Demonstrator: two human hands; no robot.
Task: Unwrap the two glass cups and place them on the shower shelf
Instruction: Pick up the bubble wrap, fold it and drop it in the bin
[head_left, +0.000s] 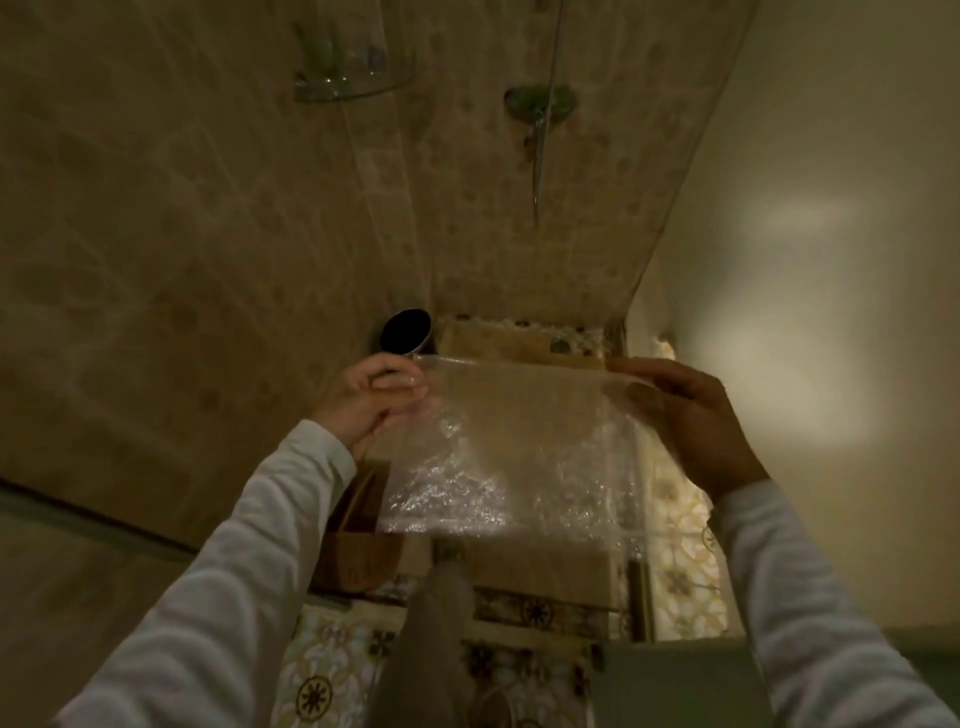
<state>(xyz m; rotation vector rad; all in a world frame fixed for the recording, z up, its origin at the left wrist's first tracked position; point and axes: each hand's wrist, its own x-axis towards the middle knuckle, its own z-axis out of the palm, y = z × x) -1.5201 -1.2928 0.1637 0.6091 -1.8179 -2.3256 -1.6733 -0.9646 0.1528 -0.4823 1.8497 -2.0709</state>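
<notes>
We see a sheet of clear bubble wrap (519, 441) stretched flat between two hands, in front of the chest; the light shines on its lower part. The left hand (371, 397) has its grip clenched on the left upper corner of the sheet, with the fingers curled over the edge; the right hand (691, 415) grasps the right upper corner, and some of its fingers show through the plastic, behind the sheet. Both arms wear light long sleeves (249, 545).

A cup (406, 331) with a dark round mouth and a shiny rim is just above the left hand, tilted with the mouth toward us; we cannot tell if the left hand also holds it or if it is only behind the fingers. The shower shelf (353, 85) is high in the corner of the tiled wall (156, 234), well apart from the hands; some blurred things stand on it, and we cannot name them. To the right of the shelf there is the shower tap (540, 101) on the wall.

Under the left wrist we see a brown paper bag (358, 540), open at the top; the floor (680, 525) below has patterned tiles.
</notes>
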